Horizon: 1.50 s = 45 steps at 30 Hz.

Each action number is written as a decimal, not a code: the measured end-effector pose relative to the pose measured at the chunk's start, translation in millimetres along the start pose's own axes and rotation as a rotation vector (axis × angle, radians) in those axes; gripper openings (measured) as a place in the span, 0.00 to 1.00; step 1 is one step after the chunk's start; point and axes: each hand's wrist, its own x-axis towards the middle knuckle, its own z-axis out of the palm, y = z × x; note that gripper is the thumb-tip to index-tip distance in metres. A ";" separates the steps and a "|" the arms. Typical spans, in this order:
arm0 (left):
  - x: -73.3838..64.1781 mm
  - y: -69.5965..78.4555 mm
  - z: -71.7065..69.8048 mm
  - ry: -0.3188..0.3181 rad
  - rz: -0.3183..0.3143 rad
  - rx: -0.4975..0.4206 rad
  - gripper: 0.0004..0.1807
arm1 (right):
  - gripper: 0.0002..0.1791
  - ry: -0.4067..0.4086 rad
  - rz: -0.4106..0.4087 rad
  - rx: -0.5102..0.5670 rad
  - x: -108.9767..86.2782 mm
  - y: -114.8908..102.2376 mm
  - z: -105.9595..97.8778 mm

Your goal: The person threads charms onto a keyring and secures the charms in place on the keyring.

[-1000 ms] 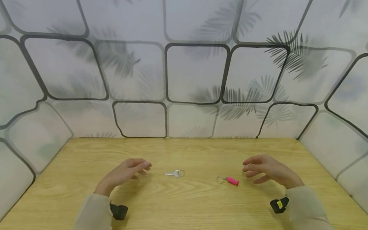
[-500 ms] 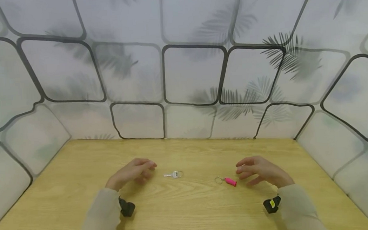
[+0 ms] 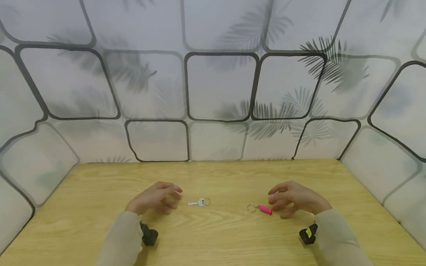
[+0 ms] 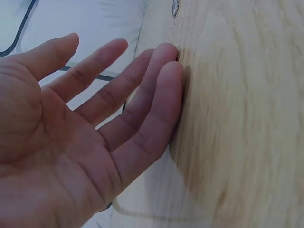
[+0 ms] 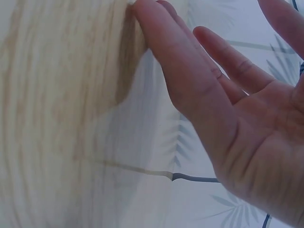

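Observation:
Just left of the table's middle lies a silver key-shaped keychain (image 3: 199, 202) with a split ring. My left hand (image 3: 156, 197) is apart from it on its left, fingers loosely bent and holding nothing. In the left wrist view, the lower fingers of that hand (image 4: 109, 109) come right at the tabletop, and a bit of silver metal (image 4: 175, 7) shows at the top. A pink bullet-shaped keychain (image 3: 265, 209) with its ring lies to the right. Beside its pink end is my right hand (image 3: 297, 198), fingertips close by and nothing in its grasp. The right wrist view shows that hand (image 5: 228, 109) with fingers extended.
Both keychains rest on a light wood-grain table (image 3: 212, 247). A pale wall covering (image 3: 221, 83) with dark outlines and leaf prints rises at the back and sides. A black wrist camera (image 3: 149, 234) sits on the left wrist, another camera (image 3: 308, 234) on the right.
My left hand has moved right toward the silver keychain. My right hand has moved left, up to the pink keychain's end. The head view has shifted slightly; both keychains stay on the table.

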 end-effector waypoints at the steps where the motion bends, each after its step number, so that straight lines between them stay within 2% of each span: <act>1: 1.2 0.3 -0.2 -0.006 -0.004 -0.007 0.24 | 0.31 0.002 0.001 -0.006 0.9 0.4 0.2; 6: 5.9 -1.3 0.0 -0.034 -0.014 -0.048 0.23 | 0.28 0.004 0.002 -0.027 5.9 3.8 3.5; 13: 7.0 -2.0 0.7 -0.017 -0.046 -0.121 0.20 | 0.26 -0.002 0.002 -0.001 14.8 5.4 13.1; 19: 11.6 1.2 4.9 0.006 -0.091 -0.128 0.19 | 0.25 0.006 -0.012 -0.028 20.3 1.5 19.5; 23: 16.2 2.3 7.3 0.022 -0.097 -0.104 0.18 | 0.25 0.012 -0.016 -0.042 24.0 0.6 21.8; 29: 21.9 0.0 12.3 0.040 -0.055 -0.071 0.17 | 0.24 0.016 -0.026 -0.059 25.7 0.3 23.9; 34: 26.8 1.5 23.1 0.055 -0.032 -0.039 0.17 | 0.22 0.032 -0.030 -0.089 22.1 0.1 23.5; 39: 27.3 6.2 35.5 0.121 -0.043 0.016 0.18 | 0.22 0.043 -0.040 -0.112 20.4 1.0 22.2; 45: 28.1 9.3 43.4 0.209 -0.066 0.137 0.16 | 0.21 0.049 -0.034 -0.125 21.6 -0.1 24.4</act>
